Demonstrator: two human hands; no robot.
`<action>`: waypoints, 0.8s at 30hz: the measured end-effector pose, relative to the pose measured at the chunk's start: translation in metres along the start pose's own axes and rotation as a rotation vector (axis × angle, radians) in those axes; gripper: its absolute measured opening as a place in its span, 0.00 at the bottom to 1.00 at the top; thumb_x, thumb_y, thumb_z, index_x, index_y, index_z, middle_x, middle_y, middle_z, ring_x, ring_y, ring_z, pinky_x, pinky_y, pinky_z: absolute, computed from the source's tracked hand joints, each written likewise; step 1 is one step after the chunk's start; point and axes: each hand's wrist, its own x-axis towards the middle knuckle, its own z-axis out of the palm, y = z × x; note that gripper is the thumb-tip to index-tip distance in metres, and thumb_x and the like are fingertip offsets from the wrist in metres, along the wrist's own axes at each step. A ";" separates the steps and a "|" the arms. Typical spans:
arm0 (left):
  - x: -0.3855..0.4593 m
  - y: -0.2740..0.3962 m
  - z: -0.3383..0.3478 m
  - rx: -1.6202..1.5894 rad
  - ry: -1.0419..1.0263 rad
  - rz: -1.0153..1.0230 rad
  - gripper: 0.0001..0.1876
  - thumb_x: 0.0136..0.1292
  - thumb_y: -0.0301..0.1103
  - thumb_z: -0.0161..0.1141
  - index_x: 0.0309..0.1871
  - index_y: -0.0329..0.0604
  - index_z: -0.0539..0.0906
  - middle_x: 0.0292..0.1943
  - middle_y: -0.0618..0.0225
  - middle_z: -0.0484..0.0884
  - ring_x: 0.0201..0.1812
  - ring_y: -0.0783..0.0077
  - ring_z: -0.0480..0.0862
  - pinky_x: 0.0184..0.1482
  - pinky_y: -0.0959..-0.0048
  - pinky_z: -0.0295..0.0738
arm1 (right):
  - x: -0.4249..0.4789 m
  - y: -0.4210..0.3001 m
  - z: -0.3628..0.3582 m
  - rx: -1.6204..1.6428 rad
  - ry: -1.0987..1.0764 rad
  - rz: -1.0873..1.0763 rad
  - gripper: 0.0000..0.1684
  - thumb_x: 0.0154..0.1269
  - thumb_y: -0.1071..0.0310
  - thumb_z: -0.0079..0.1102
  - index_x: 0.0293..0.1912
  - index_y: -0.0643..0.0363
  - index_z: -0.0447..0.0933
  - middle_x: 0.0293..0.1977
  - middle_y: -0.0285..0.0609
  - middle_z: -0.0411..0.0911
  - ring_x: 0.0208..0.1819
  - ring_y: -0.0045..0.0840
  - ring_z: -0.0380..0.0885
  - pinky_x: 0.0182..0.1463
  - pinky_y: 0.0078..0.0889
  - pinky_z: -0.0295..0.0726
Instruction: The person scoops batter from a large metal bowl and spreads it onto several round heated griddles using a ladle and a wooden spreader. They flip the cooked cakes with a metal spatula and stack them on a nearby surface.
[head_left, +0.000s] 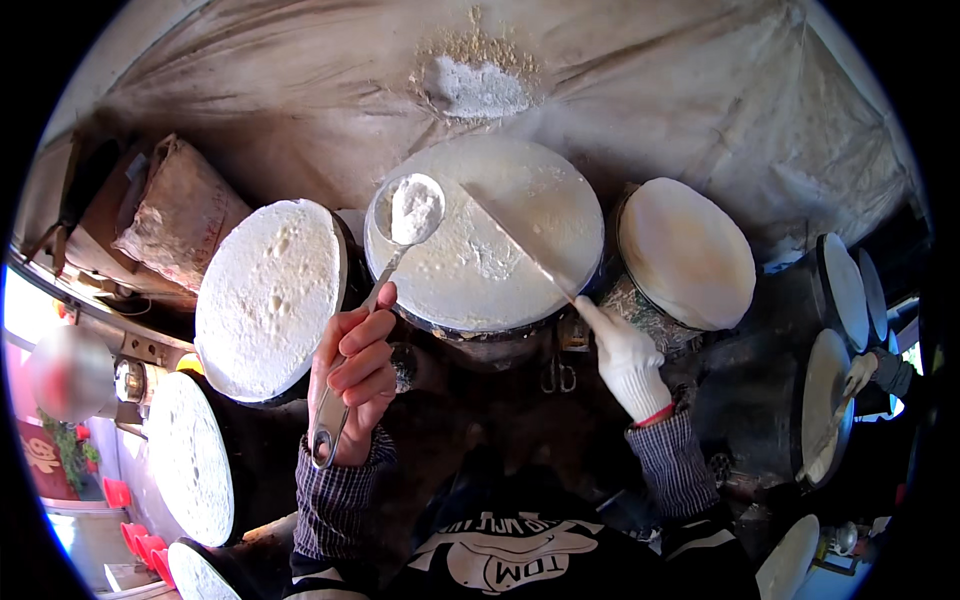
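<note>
My bare left hand (364, 360) grips the handle of a metal ladle (386, 271). Its bowl, raised over the left part of a large round griddle (525, 296), holds a lumpy white batter-like mass (417, 210). In a white knit glove, my right hand (630, 360) is closed around the near end of a long, thin scraper blade (517, 241). The blade slants across the griddle, its far tip near the middle; whether it touches the surface I cannot tell. A pale film coats the griddle, with a rough white patch near its centre.
Left stands a griddle (270, 300) covered in bubbly white batter, with another (191, 457) nearer. At right is a smoother pale round (686, 251). Scissors (559, 375) hang below the centre griddle. A stained sheet (675, 97) rises behind. Far right, another person's gloved hand (861, 373) works over a griddle.
</note>
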 end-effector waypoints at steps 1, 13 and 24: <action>-0.005 0.006 -0.002 -0.009 -0.015 0.019 0.19 0.72 0.30 0.29 0.58 0.22 0.59 0.24 0.68 0.65 0.15 0.78 0.70 0.12 0.78 0.69 | -0.008 -0.014 0.000 0.034 -0.007 -0.025 0.33 0.56 0.78 0.51 0.62 0.45 0.67 0.47 0.44 0.78 0.37 0.43 0.80 0.40 0.40 0.81; -0.030 0.046 -0.024 -0.087 -0.005 -0.020 0.21 0.73 0.31 0.29 0.60 0.22 0.59 0.25 0.67 0.65 0.16 0.76 0.70 0.13 0.78 0.66 | -0.093 -0.082 -0.020 0.167 -0.079 0.176 0.29 0.56 0.80 0.53 0.58 0.48 0.73 0.46 0.44 0.78 0.38 0.39 0.80 0.42 0.34 0.81; -0.128 0.034 -0.008 -0.066 -0.072 0.131 0.23 0.72 0.32 0.28 0.63 0.19 0.55 0.25 0.66 0.65 0.16 0.73 0.72 0.14 0.75 0.67 | -0.046 -0.056 -0.012 -0.051 -0.079 0.152 0.30 0.59 0.78 0.52 0.60 0.41 0.70 0.52 0.42 0.76 0.47 0.41 0.78 0.50 0.36 0.78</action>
